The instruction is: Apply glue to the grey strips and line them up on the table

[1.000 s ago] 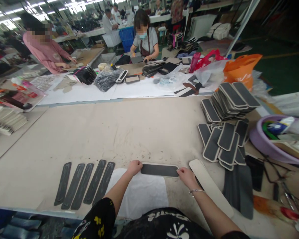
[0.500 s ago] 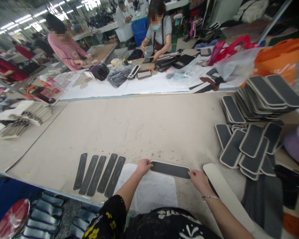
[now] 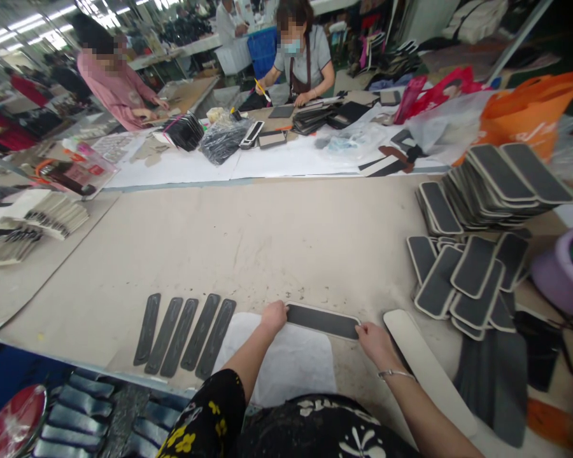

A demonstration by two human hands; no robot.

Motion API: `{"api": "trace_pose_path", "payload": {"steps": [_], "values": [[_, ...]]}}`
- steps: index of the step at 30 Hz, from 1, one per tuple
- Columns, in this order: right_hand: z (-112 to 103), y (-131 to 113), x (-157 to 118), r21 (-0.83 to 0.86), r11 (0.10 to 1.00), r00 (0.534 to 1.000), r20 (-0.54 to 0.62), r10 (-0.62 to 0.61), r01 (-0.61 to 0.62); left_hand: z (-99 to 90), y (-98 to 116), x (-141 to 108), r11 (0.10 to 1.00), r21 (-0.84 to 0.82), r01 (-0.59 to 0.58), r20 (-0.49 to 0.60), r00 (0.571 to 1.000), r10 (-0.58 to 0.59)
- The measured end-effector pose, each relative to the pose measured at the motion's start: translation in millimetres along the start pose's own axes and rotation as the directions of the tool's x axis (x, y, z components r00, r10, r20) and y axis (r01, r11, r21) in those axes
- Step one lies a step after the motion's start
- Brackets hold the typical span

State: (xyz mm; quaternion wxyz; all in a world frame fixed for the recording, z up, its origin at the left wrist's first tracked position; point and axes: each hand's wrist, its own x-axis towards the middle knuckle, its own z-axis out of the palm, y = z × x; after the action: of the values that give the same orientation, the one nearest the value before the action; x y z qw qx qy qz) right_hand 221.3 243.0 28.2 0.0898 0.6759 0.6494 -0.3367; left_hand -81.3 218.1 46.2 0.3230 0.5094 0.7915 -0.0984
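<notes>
Across from you, a person [image 3: 303, 57] has tilted a yellow tool [image 3: 261, 88] further; your left hand [image 3: 274, 315] and right hand [image 3: 374, 343] pinch opposite ends of the dark strip [image 3: 322, 320] (pale-rimmed) toward the table's [image 3: 267, 235] near edge.

We had five dark strips [image 3: 178, 337] left of one white sheet [image 3: 291, 366], one pale-edged panel [image 3: 322, 320] by its far edge, and one cream board [image 3: 430, 369], one purple tub [image 3: 554, 275] and one orange bag [image 3: 525, 114] to its right.

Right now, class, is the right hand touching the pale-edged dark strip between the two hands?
Touching. The head view shows the right hand pinching the right end of the pale-edged dark strip.
</notes>
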Motion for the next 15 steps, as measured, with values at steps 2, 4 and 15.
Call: {"api": "trace_pose_path", "payload": {"steps": [2,4,15], "values": [[-0.2,-1.4,-0.2,-0.009,1.0,1.0,0.004,0.003,-0.003,0.2,1.9,-0.7,1.0,0.018,0.001,0.004,1.0,-0.001],[-0.2,-2.3,-0.1,-0.018,1.0,1.0,0.01,0.009,-0.009,0.2,3.4,-1.3,0.999,0.033,0.001,0.01,1.0,-0.001],[-0.3,-8.4,0.3,-0.058,0.997,0.999,0.023,0.047,-0.046,1.1,7.1,-2.6,0.996,0.081,-0.042,-0.017,0.999,0.043]]}}
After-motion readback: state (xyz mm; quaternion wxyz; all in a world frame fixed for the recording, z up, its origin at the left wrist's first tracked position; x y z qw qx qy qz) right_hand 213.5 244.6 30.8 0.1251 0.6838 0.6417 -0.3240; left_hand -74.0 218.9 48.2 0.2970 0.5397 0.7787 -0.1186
